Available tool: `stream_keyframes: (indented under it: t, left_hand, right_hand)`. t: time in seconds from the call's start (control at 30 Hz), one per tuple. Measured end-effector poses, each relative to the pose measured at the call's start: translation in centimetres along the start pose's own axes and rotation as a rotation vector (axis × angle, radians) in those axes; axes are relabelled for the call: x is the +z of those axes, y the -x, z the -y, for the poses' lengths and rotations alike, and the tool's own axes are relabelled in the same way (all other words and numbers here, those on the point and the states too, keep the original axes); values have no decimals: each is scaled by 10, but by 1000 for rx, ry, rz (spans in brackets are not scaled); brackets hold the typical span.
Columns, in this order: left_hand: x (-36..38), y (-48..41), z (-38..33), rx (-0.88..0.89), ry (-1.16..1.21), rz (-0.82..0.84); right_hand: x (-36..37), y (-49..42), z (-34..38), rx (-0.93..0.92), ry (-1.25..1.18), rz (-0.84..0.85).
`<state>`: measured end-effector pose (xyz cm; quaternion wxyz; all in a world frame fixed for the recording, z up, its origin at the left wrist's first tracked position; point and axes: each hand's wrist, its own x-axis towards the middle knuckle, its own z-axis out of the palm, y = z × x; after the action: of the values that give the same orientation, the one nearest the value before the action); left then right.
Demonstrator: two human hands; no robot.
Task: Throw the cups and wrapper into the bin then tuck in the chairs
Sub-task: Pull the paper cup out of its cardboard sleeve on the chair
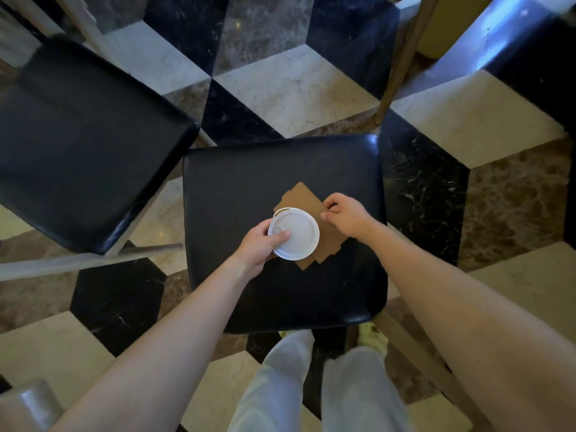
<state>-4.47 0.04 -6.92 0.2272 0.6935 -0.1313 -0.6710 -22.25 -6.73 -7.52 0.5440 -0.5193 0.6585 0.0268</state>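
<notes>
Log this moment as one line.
left hand: grips cup | right hand: pinching wrapper edge | both on chair seat | bin: unseen

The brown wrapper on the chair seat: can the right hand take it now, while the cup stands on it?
Probably yes: the right hand already pinches the brown wrapper at its free edge, though the cup, held by the left hand, seems to cover part.

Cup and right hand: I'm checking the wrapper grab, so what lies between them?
Only the flat brown wrapper on the chair seat lies between cup and right hand, per the head view.
</notes>
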Motion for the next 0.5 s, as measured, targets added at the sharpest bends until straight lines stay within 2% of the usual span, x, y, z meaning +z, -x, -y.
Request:
stream_keyframes:
  t: [0.1,0.23,0.4,0.5]
  left_hand:
    - [27,6,-11,28,-43,-46]
    - [70,13,-25,57,92,-135]
    - [133,20,-49,64,209,-148]
    - [178,27,-60,97,158,-91]
  right_hand:
    - [-29,6,-6,-23,-138,16]
    - [-62,11,-5,-13,-342,-32]
    - [-116,36,-13,-97,-256,-2]
    - [-162,55,-39,-86,-322,-61]
